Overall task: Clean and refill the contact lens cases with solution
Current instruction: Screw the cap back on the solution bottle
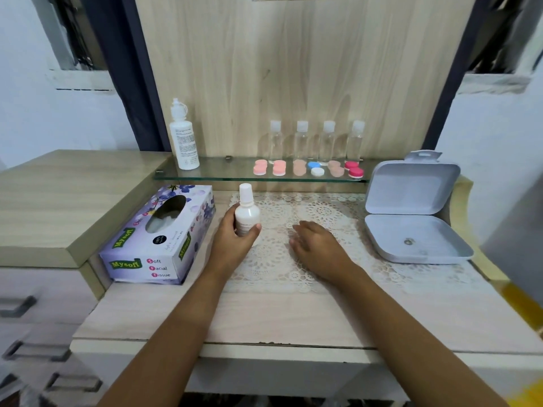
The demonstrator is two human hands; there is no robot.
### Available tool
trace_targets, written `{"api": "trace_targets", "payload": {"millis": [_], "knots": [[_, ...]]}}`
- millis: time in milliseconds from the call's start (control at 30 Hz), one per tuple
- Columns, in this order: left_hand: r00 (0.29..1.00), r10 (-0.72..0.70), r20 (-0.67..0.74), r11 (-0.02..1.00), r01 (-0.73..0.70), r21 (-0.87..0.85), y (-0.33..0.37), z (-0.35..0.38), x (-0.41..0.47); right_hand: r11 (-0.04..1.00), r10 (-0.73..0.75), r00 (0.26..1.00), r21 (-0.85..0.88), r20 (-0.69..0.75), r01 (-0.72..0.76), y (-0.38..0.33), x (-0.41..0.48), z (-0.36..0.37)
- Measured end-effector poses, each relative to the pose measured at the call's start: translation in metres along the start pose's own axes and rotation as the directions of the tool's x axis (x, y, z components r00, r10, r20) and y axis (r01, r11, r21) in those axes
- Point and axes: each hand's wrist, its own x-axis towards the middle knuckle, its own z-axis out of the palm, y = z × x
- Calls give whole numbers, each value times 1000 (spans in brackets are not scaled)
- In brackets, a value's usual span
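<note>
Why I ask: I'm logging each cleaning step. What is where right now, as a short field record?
left hand: grips small white bottle, upright, capped
right hand: open, palm down over lace mat
lens cases: six capped pairs in a row on glass shelf
clear bottles: four, behind the cases
tall white bottle: shelf's left end
tissue box: left of mat
grey box: lid open, right of mat

Six closed contact lens cases [299, 168] (pink, peach, blue-white, magenta) lined the glass shelf [229, 169]; the left hand [232, 240] held a small white bottle [246, 214] upright.
</note>
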Motion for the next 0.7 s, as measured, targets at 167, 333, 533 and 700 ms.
{"api": "trace_targets", "payload": {"millis": [167,333,533,700], "knots": [[999,-32,-36,999,30,-41,3,0,-1,999,-5,1000,-43,29,6,3,-3,5],[995,-94,-19,995,94,15,10,-3,1,997,-9,1000,-75,27,11,3,-5,7],[989,-144,37,985,140,99,30,-5,9,995,-29,999,-97,30,32,1,-7,5],[980,-183,74,982,179,61,32,-8,13,996,-26,999,-87,42,30,-1,-8,2]]}}
